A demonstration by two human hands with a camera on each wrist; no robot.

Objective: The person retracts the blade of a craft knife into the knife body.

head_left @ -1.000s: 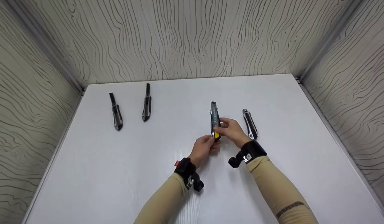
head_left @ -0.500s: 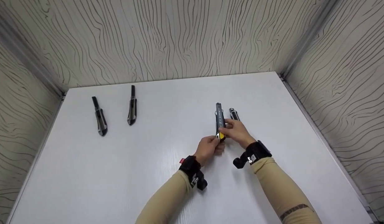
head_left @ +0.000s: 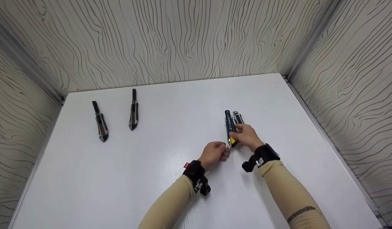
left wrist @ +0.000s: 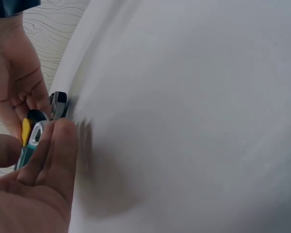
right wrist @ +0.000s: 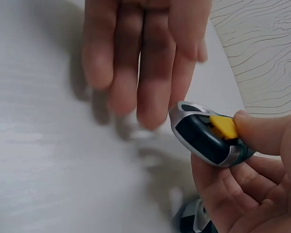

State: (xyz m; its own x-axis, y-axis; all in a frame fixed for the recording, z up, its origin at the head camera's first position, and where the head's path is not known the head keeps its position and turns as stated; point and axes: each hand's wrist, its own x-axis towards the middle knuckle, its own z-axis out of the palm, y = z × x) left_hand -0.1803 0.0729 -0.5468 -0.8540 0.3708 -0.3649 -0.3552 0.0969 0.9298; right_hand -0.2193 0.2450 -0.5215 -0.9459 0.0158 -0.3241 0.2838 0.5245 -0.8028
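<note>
The right hand (head_left: 248, 136) pinches a dark teal utility knife with silver-grey edging (head_left: 230, 124); its thumb (right wrist: 257, 133) rests at the yellow piece (right wrist: 224, 127) near the knife's rear end, and its other fingers bend under the body. The knife is between the two hands, with its nose pointing away from the person, and it appears to be raised above the white table (head_left: 151, 178). The left hand (head_left: 213, 156) has its fingers rather straight and close together, with the thumb apart. Its fingertips are just beside the rear end of the knife, but whether they touch it I cannot tell.

Just beyond the right hand lies a silver and black knife (head_left: 238, 118); its lower part is hidden by that hand. Well apart, to the left of the left hand, lie two grey and black knives, a nearer one (head_left: 102, 125) and a farther one (head_left: 134, 116), each with a long dark strip standing out of its nose.

About the progress, I judge that handling of the teal knife is in its middle: it is gripped, but no such long strip shows past its nose, and it is not yet laid down.
</note>
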